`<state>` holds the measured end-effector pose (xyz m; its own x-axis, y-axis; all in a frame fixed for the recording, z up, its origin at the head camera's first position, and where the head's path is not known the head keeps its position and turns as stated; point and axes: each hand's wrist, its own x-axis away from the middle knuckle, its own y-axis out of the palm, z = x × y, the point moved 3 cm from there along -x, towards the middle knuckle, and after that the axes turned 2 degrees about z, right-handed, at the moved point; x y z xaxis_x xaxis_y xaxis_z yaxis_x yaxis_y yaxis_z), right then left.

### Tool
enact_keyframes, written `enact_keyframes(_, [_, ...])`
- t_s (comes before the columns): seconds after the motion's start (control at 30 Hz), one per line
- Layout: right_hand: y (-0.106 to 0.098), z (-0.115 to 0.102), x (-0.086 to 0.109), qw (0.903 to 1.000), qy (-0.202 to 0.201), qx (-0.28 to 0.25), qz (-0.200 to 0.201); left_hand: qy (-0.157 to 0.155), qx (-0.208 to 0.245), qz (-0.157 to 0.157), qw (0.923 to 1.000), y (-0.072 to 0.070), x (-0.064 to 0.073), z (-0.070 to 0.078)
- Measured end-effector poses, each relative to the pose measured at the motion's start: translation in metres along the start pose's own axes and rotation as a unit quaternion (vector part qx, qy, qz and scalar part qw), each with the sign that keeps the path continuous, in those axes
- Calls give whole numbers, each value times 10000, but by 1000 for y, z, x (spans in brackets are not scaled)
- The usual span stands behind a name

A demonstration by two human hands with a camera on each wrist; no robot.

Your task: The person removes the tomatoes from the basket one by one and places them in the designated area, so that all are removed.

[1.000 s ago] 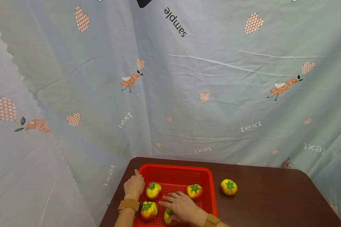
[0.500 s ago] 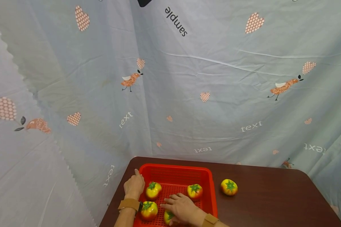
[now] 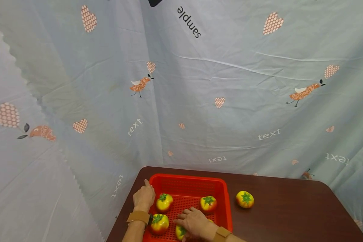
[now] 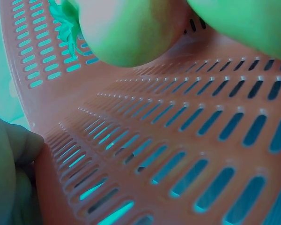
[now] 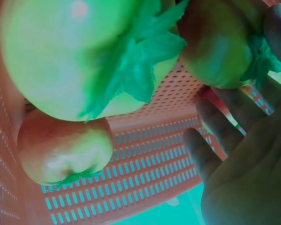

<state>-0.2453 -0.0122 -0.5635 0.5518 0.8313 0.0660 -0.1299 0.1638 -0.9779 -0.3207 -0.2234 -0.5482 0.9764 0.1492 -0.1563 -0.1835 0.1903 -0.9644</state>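
Note:
A red slotted plastic basket [image 3: 187, 181] holds several yellow-and-red tomatoes with green leafy tops. My left hand [image 3: 144, 198] grips its left rim, index finger pointing forward along the edge; in the left wrist view the hand [image 4: 18, 145] curls at the rim. My right hand [image 3: 194, 223] is inside the basket, palm down over the near tomato [image 3: 179, 232] and partly hiding it. In the right wrist view, its fingers [image 5: 220, 122] are spread and fairly straight, with the thumb beside a tomato [image 5: 215, 47]. Another tomato [image 3: 208, 204] lies by the right wall.
Two tomatoes, a far one [image 3: 164, 202] and a near one [image 3: 159, 224], line the basket's left side. One tomato [image 3: 245, 199] sits outside on the dark brown table [image 3: 284, 208], right of the basket. A patterned cloth [image 3: 193, 134] hangs behind and left.
My right hand's fingers have drawn slightly back to the right over the near tomato. A bit of another tomato shows behind that hand now. The left hand stays on the rim.

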Motion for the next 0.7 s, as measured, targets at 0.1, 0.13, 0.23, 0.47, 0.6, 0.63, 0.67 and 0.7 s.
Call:
enact_keyframes(0.1, [1,-1,0,10000,-14,-51,-62,9,-4,16,10000,0,0,0])
enact_keyframes(0.13, [1,-1,0,9999,3,-91,-97,7,-4,15,10000,1,0,0])
enact_keyframes(0.23, [2,0,0,9996,40,-224,-166,-6,18,10,10000,1,0,1])
enact_keyframes(0.47, [3,1,1,9989,73,-371,-278,-25,55,-28,10000,-1,-1,2])
enact_keyframes(0.6, [4,0,0,9986,113,-313,-418,-16,54,-53,10000,-1,0,2])
enact_keyframes(0.63, [4,-1,-1,9987,117,-262,-425,-20,55,-63,10000,-1,0,2])
enact_keyframes(0.67, [4,-2,-1,9989,115,-199,-416,-20,53,-67,10000,-1,1,1])
enact_keyframes(0.7, [4,-3,-1,9991,114,-150,-381,-25,51,-76,10000,-1,1,1])
